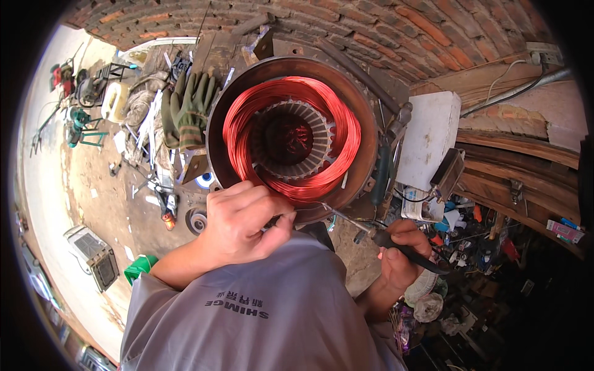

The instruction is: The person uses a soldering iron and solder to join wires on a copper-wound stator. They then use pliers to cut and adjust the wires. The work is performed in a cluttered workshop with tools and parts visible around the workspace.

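Note:
A rusty round motor housing (218, 117) holds a ring of red enamelled wire (337, 154) around a slotted metal stator core (303, 161). My left hand (247, 222) is at the housing's lower-left rim, fingers pinched on a thin wire end (304, 209) that runs from the winding. My right hand (401, 260) grips the dark handle of a thin metal-shafted tool (408, 251), which looks like a soldering iron; its tip is at the wire near the lower rim, though whether they touch is hard to tell.
Work gloves (189, 111) lie left of the housing, a white board (430, 136) and metal lamp (447, 173) right. A brick wall (396, 31) runs behind. Tools (167, 210), a yellow jug (116, 102) and machines (77, 123) sit on the left floor; cluttered items (476, 247) fill the lower right.

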A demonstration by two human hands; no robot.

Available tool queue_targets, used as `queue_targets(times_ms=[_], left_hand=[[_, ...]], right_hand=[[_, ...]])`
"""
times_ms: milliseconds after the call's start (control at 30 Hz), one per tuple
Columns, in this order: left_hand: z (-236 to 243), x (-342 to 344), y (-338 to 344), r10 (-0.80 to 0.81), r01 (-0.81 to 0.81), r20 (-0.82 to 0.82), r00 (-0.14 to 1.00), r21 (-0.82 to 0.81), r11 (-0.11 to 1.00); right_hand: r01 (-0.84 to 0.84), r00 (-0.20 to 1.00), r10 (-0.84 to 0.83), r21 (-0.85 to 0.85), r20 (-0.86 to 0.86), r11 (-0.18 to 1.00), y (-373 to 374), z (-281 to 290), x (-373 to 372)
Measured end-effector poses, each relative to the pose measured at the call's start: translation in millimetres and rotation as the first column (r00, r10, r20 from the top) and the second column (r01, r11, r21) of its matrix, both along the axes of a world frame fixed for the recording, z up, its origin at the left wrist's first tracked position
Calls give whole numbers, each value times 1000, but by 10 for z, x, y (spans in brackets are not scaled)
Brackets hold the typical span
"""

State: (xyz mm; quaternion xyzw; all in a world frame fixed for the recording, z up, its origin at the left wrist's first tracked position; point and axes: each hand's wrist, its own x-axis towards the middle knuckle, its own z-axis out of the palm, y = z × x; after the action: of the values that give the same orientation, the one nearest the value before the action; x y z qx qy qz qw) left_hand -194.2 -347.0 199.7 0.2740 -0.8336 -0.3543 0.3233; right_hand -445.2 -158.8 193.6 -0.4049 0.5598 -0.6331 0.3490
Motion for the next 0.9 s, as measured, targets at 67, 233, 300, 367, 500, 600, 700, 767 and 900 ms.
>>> queue_targets(times_ms=[67, 233, 300, 367, 500, 600, 700, 767, 900], left_hand=[[-1, -4, 4, 7, -7, 3, 1000, -2, 1000], [-6, -6, 13, 14, -14, 6, 1000, -6, 1000], [-14, -7, 20, 18, -18, 2, 1000, -6, 1000], [-14, -9, 24, 22, -22, 2, 1000, -7, 1000], [-9, -15, 26, 27, -27, 12, 1000, -15, 1000], [-6, -9, 24, 26, -25, 18, 1000, -19, 1000], [-7, -10, 31, 27, -27, 19, 999, -18, 999], [-7, -13, 33, 30, -29, 18, 999, -17, 999], [-11, -24, 34, 38, -38, 14, 999, -23, 999]], right_hand=[[3, 1000, -3, 8, 12, 1000, -1, 8, 4], [28, 999, -28, -2, 20, 1000, -7, 0, 28], [37, 999, -37, -1, 28, 999, -9, 5, 38], [32, 999, -32, -8, 20, 999, -17, 0, 33], [23, 1000, -23, -10, 21, 1000, -17, -3, 24], [33, 999, -33, -2, 15, 999, -23, 12, 44], [29, 999, -29, -4, 31, 1000, -15, 3, 37], [28, 999, -28, -10, 27, 1000, -23, 4, 39], [66, 995, -67, 18, 79, 998, -34, 59, 82]])
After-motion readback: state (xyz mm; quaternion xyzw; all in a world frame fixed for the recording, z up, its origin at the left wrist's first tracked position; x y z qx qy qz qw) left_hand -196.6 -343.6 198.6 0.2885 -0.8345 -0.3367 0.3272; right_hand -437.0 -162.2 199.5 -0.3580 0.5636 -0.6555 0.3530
